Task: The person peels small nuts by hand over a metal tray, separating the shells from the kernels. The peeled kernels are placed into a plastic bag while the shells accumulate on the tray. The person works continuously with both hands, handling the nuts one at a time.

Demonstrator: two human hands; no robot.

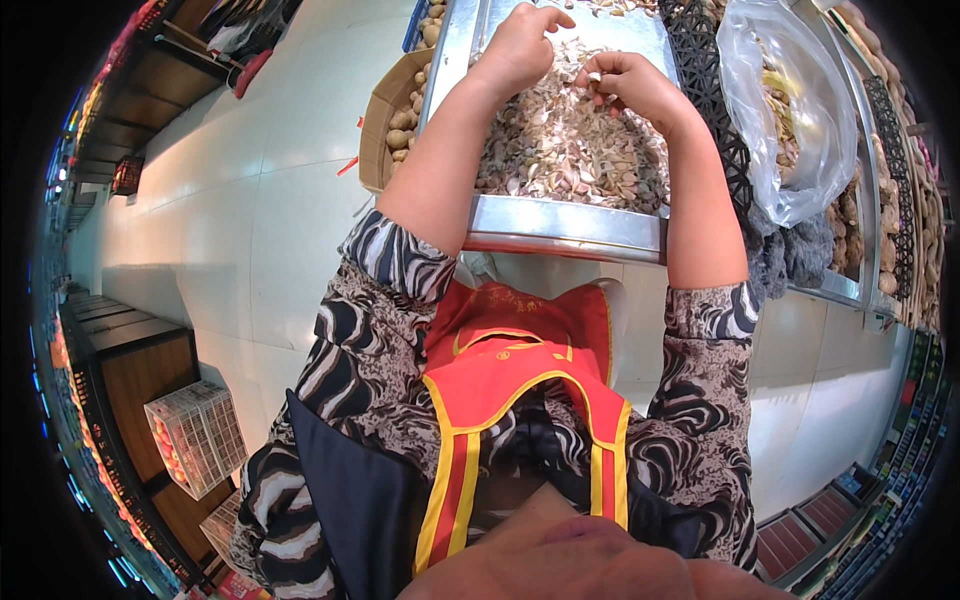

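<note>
Loose garlic cloves and papery skins (pixel 570 161) cover much of a shiny metal tray (pixel 566 225) in front of me. Between the thumb and fingers of my right hand (pixel 626 86) sits a pale garlic clove (pixel 594 77), just above the pile. My left hand (pixel 525 45) is over the tray's upper left part, its index finger stretched to the right and the other fingers curled under; whether something lies inside them is hidden.
Left of the tray stands a cardboard box (pixel 373 142) of potatoes (pixel 397 139). On the right are a black plastic lattice (pixel 705 82), a clear plastic bag (pixel 802 202) and a dark mesh bundle (pixel 810 251). White plastic crates (pixel 199 435) stand on the floor at lower left.
</note>
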